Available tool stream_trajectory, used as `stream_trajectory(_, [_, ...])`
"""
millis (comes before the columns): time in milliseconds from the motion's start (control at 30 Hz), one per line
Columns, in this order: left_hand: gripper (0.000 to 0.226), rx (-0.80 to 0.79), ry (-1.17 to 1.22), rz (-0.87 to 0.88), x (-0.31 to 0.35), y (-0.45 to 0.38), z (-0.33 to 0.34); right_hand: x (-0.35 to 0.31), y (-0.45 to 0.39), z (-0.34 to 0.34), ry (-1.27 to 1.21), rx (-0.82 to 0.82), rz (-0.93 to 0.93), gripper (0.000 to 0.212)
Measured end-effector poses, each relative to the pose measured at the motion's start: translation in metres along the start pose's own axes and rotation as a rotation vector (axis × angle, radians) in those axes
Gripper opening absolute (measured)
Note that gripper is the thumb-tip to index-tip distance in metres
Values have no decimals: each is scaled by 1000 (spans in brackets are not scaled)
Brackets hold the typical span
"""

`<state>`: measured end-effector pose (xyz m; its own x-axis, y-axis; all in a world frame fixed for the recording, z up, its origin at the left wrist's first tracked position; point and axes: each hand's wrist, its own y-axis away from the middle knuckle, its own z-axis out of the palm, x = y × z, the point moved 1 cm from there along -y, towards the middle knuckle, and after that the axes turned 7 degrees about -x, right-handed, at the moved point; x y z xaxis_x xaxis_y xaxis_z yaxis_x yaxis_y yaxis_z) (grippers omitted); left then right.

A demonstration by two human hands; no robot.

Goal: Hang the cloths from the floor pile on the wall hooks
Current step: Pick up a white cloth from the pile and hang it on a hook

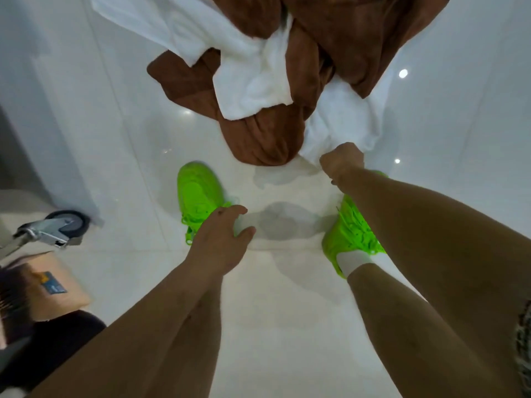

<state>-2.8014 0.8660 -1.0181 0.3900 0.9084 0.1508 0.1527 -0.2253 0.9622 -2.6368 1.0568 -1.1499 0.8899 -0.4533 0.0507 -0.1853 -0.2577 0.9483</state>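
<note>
- At the near right edge of the pile, the right hand (342,160) has its grip closed in a fist around a corner of a white cloth (347,122), knuckles facing up.
- Nearer and to the left, the left hand (221,239) hangs with its grip loosely open, fingers spread and slightly curled, holding nothing, above the left green shoe (196,193).
- The right green shoe (349,234) stands to the right, partly behind the right forearm, with a white sock showing at the ankle.
- The gripped white cloth lies on the floor (273,326) against a crumpled brown cloth (258,139), which bulges toward the shoes.
- A second white cloth (247,79) lies draped over the brown one in the middle of the pile; more brown cloth (359,33) spreads at the far right.
- The floor is glossy pale tile with light spots reflected on it.
- At the near left stand a caster wheel (67,224) in a metal bracket and a cardboard box (54,285).
</note>
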Motion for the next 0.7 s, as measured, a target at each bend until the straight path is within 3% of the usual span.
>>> stream_trajectory(133, [42,-6,-16,2,7,-5,0,13,-7,13,-316,23,-17,11])
stream_trajectory(267, [40,-10,-32,31,24,7,-6,12,30,3,-785,-145,-9,10])
stream_trajectory(400, [41,-33,-63,111,54,35,-23,6,81,-21,-835,-240,-142,5])
stream_trajectory(500, [41,-50,-112,157,86,67,-44,-1,134,-55,-975,-217,-207,17])
stream_trajectory(700, [39,45,-239,354,184,161,-110,-23,262,-157,-1060,-136,-352,14])
